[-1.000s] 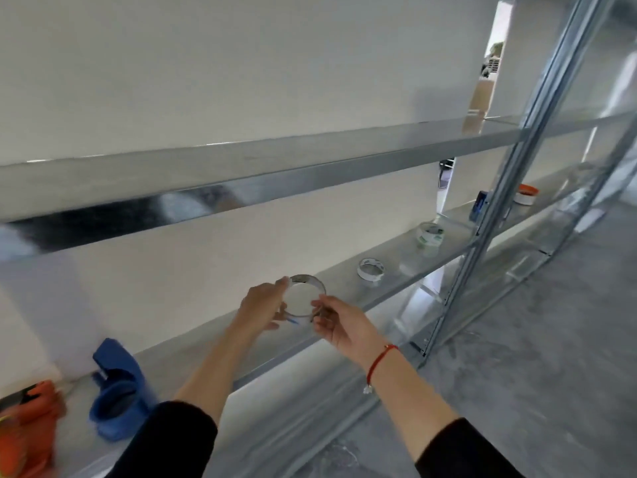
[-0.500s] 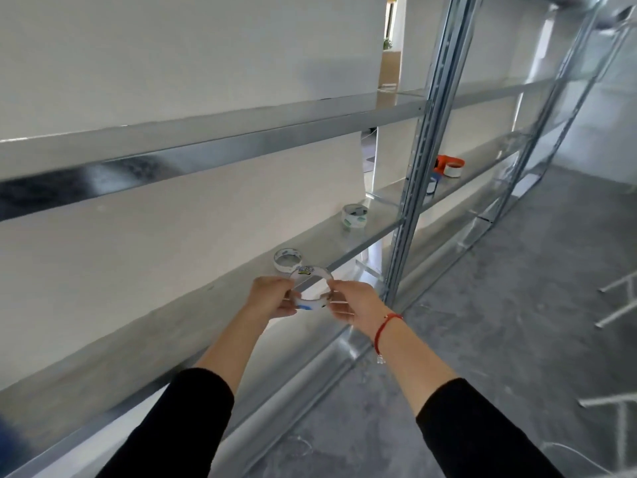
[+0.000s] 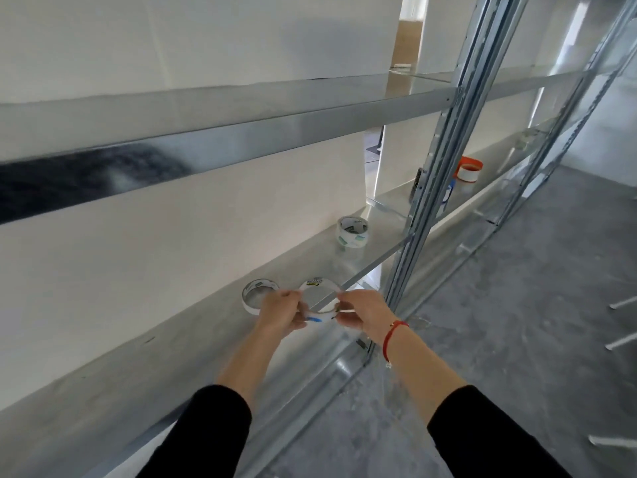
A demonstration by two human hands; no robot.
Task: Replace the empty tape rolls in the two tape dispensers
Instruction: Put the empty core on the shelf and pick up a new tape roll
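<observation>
In the head view, both hands hold one thin tape ring (image 3: pixel 319 298) in the air just above the front edge of the metal shelf (image 3: pixel 193 343). The left hand (image 3: pixel 281 313) pinches its left rim and the right hand (image 3: pixel 360 312) pinches its right rim, fingers closed on it from either side. The ring looks like a nearly bare core (little or no tape seems left on it, though that is a judgement), so it should be very light, somewhat springy and easy to squash out of round. Holding it at opposite points of the rim, as now, seems the sound grip; a hard squeeze could buckle it.

By count, two hands and one ring held. On the shelf lie a flat white roll (image 3: pixel 259 294) just beside the left hand, and a fuller printed roll (image 3: pixel 352 232) farther along. Beyond the upright post (image 3: pixel 431 188) sits an orange-and-white roll (image 3: pixel 469 170). No dispenser can be made out for certain here.
</observation>
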